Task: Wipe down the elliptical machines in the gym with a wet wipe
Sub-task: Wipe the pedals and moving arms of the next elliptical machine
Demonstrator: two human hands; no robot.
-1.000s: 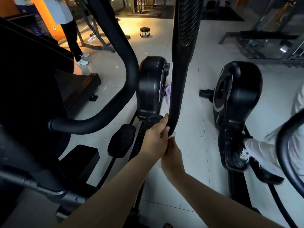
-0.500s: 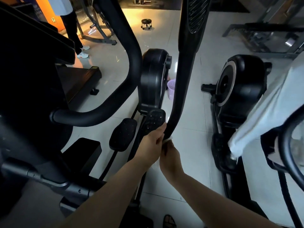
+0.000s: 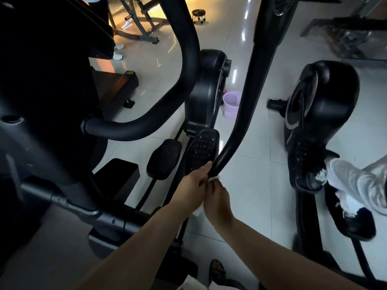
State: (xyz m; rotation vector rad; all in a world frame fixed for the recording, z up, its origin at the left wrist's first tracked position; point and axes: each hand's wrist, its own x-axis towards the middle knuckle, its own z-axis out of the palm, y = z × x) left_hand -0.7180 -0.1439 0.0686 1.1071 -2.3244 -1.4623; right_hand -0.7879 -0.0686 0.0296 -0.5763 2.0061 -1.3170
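Note:
A black elliptical machine fills the left and middle of the head view, its long swing arm (image 3: 251,105) running down from the top. My left hand (image 3: 193,185) grips the low end of that arm, fingers curled round it. My right hand (image 3: 217,198) sits just below and holds a white wet wipe (image 3: 213,179) against the arm's lower end; a bit of wipe also pokes out at my wrist. Two studded black pedals (image 3: 202,150) lie just beyond my hands.
A second black elliptical (image 3: 320,114) stands to the right; another person's leg in light trousers (image 3: 356,181) is on its pedal. A small lilac basket (image 3: 231,103) sits on the white tiled floor between machines. A curved handlebar (image 3: 129,126) crosses at left.
Both hands have slid down the swing arm with the wipe. The view has tipped lower, showing more of the pedals. The other person's leg has swung down on the right machine.

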